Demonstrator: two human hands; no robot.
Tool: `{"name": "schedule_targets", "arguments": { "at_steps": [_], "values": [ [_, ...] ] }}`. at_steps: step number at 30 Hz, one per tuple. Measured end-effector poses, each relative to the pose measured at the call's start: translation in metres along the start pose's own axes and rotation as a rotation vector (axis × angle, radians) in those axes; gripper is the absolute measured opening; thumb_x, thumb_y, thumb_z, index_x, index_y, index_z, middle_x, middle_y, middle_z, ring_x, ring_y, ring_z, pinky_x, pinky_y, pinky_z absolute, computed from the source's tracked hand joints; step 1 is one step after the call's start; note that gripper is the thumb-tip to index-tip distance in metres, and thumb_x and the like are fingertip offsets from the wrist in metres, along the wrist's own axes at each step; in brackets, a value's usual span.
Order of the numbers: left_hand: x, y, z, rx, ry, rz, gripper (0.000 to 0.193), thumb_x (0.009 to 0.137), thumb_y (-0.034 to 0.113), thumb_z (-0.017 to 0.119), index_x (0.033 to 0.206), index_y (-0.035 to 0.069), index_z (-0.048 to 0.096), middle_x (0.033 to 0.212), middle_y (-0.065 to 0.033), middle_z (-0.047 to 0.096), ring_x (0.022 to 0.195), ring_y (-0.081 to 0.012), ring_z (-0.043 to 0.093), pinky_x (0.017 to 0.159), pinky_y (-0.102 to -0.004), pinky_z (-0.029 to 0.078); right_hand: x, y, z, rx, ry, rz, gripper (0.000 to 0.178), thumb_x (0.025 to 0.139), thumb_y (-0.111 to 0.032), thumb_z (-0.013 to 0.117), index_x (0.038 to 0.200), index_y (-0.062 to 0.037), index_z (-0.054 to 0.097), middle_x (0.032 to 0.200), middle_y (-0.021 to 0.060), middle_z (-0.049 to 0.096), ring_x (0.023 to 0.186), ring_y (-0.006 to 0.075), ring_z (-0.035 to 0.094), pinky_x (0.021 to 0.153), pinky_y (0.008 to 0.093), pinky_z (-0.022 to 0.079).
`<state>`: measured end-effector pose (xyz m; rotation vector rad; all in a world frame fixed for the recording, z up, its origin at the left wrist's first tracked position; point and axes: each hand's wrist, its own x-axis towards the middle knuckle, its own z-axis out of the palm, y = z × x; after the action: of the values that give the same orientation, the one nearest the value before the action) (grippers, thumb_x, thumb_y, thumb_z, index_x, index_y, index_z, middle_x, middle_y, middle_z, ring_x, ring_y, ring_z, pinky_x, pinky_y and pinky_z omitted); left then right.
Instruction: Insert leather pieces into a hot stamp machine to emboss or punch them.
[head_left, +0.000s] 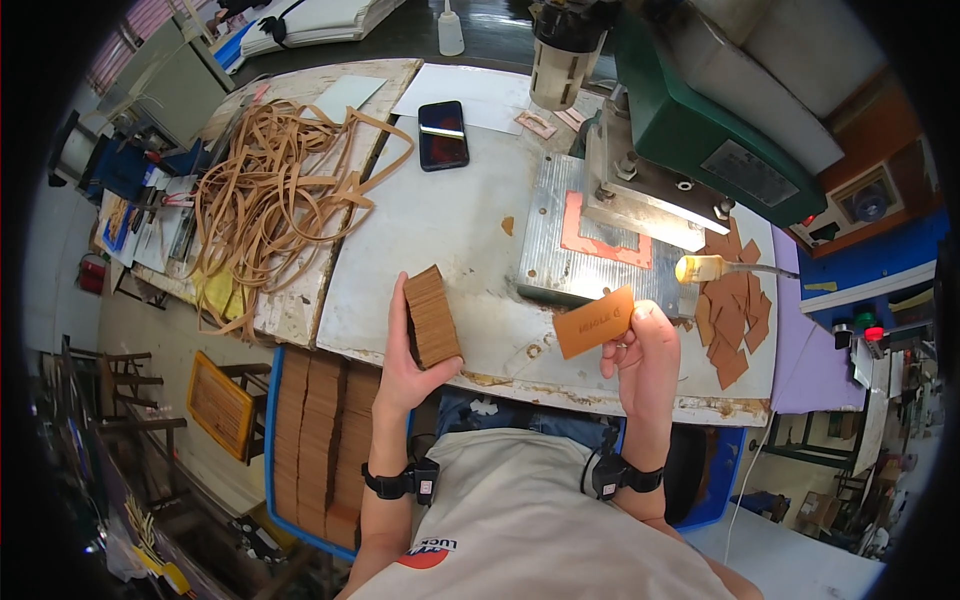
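Observation:
My left hand (402,375) is wrapped round a thick stack of brown leather pieces (432,318), held edge-up over the worktable's near side. Between the thumb and fingers of my right hand (650,350) is a single tan leather piece (590,324), tilted, with a stamped mark on its face. Just beyond it stands a green press (715,120). A pinkish-red frame (575,235) lies on the press's ridged metal plate (545,200), under the lit press head. Loose leather pieces (730,325) are heaped to the right of the plate.
A small lamp (700,268) on a bendable arm juts in beside the press. Tangled tan strips (285,190) cover the left table. A phone (443,135) lies at the back. Below left, a blue-rimmed crate (272,440) holds rows of stacked brown pieces.

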<state>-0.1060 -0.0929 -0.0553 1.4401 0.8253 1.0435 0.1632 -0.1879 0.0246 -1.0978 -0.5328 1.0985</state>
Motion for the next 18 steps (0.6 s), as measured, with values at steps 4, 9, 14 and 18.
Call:
{"name": "schedule_targets", "arguments": {
  "at_steps": [4, 9, 14, 18],
  "values": [
    [0.0003, 0.0011, 0.0008, 0.02, -0.003, -0.019, 0.119, 0.066, 0.008, 0.079, 0.162, 0.003, 0.01, 0.153, -0.016, 0.039, 0.137, -0.0253, 0.043, 0.114, -0.0383, 0.036, -0.0036, -0.0017, -0.0008, 0.006, -0.057, -0.023, 0.023, 0.105, -0.02, 0.05, 0.097, -0.0009, 0.059, 0.084, 0.0076, 0.062, 0.066, 0.013, 0.059, 0.048, 0.0262, 0.049],
    [0.0002, 0.001, 0.0013, 0.068, 0.007, 0.008, 0.117, 0.065, 0.007, 0.077, 0.162, 0.003, 0.012, 0.15, -0.0166, 0.042, 0.135, -0.0263, 0.045, 0.113, -0.0378, 0.037, -0.0073, -0.0013, -0.0008, -0.003, -0.097, -0.028, 0.022, 0.106, -0.018, 0.049, 0.097, -0.0012, 0.06, 0.085, 0.0075, 0.063, 0.066, 0.0129, 0.059, 0.05, 0.0269, 0.05],
    [0.0007, 0.0038, 0.003, 0.04, 0.014, -0.017, 0.116, 0.065, 0.007, 0.076, 0.162, 0.003, 0.012, 0.149, -0.0163, 0.044, 0.133, -0.026, 0.046, 0.112, -0.0375, 0.038, -0.0064, -0.0023, 0.0023, -0.007, -0.094, -0.012, 0.022, 0.106, -0.018, 0.049, 0.098, -0.0006, 0.06, 0.086, 0.0083, 0.064, 0.066, 0.0129, 0.059, 0.05, 0.0273, 0.05],
    [0.0005, 0.005, 0.0036, 0.022, 0.014, -0.027, 0.116, 0.066, 0.006, 0.076, 0.162, 0.003, 0.011, 0.148, -0.0161, 0.044, 0.132, -0.0255, 0.047, 0.111, -0.0374, 0.038, -0.0057, -0.001, 0.0015, -0.003, -0.115, -0.007, 0.023, 0.106, -0.018, 0.049, 0.098, 0.0, 0.061, 0.087, 0.0088, 0.065, 0.067, 0.013, 0.06, 0.05, 0.0272, 0.05]
  ]
}}
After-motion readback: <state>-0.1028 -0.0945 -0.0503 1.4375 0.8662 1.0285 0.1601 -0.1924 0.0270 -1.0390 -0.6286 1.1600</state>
